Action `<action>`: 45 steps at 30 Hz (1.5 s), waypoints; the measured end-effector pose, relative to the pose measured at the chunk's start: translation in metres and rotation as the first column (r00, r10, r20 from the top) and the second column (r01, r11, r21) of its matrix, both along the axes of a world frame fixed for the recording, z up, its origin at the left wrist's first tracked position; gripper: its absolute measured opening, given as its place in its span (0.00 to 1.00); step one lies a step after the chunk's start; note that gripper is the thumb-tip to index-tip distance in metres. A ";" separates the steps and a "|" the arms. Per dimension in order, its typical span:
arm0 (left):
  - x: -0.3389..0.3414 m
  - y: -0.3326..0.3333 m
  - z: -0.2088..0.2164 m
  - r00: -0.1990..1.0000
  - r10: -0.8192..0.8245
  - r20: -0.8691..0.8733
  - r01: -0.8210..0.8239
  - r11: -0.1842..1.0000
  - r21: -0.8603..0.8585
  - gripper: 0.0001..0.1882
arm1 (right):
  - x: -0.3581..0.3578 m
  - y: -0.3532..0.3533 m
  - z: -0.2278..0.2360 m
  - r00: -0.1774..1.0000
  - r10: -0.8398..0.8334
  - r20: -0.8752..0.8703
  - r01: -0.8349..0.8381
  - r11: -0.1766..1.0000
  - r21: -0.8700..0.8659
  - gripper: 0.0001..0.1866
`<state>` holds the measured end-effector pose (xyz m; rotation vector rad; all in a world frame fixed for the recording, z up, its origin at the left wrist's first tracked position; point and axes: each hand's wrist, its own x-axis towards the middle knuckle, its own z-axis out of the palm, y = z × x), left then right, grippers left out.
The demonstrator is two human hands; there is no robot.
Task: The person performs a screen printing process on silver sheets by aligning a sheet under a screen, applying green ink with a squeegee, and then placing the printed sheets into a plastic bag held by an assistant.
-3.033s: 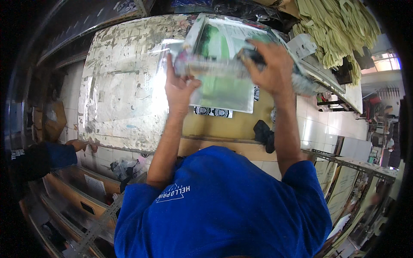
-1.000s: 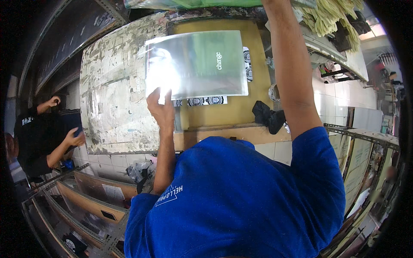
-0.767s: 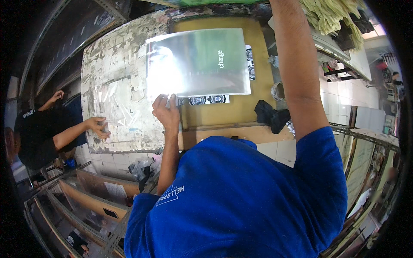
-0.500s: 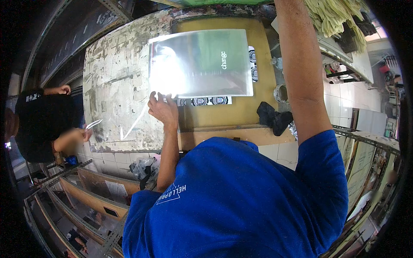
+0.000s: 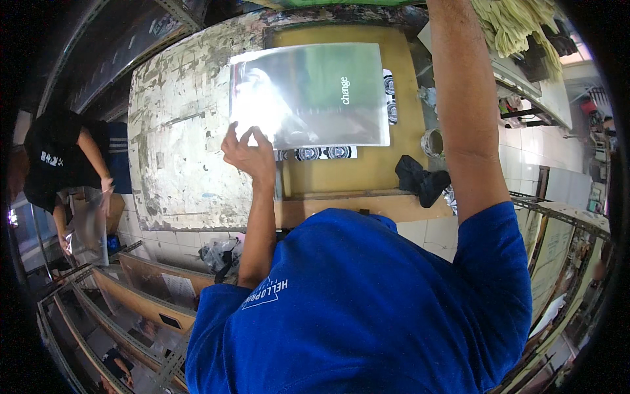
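A clear, glossy plastic sheet point(image 5: 315, 125) with white lettering lies on the yellowish panel point(image 5: 335, 177) and reaches onto the stained board to its left. At the sheet's lower left corner is my left hand point(image 5: 249, 154), fingers bent and apart, their tips on or just over the plastic. Strong glare hides the surface there. Black-and-white patterned strips point(image 5: 326, 153) stick out from beneath the sheet at its near and right sides. My right arm point(image 5: 464, 105) stretches up past the top of the picture, so the right hand is out of sight.
A stained pale board point(image 5: 177, 144) spans the left of the table. Black cloth point(image 5: 422, 180) and a round container point(image 5: 432, 142) sit at the right. A person in black point(image 5: 62, 154) holds clear plastic at far left. Yellowish cloths point(image 5: 515, 26) hang at upper right; metal-framed shelving point(image 5: 141, 305) stands lower left.
The person at far left has drawn back from the board, and the shiny clear piece on it has gone from there. My left hand's fingers have shifted slightly at the sheet's corner.
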<state>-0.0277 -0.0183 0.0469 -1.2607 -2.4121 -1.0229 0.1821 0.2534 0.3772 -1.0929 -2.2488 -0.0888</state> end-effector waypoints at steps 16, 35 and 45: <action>-0.143 -0.050 0.026 0.796 -0.024 0.605 -0.262 0.887 0.380 0.10 | 0.001 -0.006 0.002 1.000 0.011 -0.021 -0.011 1.000 -0.028 0.30; -0.319 -0.163 -0.037 0.652 0.721 0.235 -0.678 0.693 -0.244 0.28 | 0.004 -0.021 -0.007 0.999 0.002 -0.052 0.000 0.999 0.033 0.27; -0.080 0.010 0.071 0.641 -0.402 0.654 0.001 0.853 0.522 0.28 | 0.007 -0.092 -0.040 0.996 -0.092 -0.021 0.084 0.968 -0.238 0.12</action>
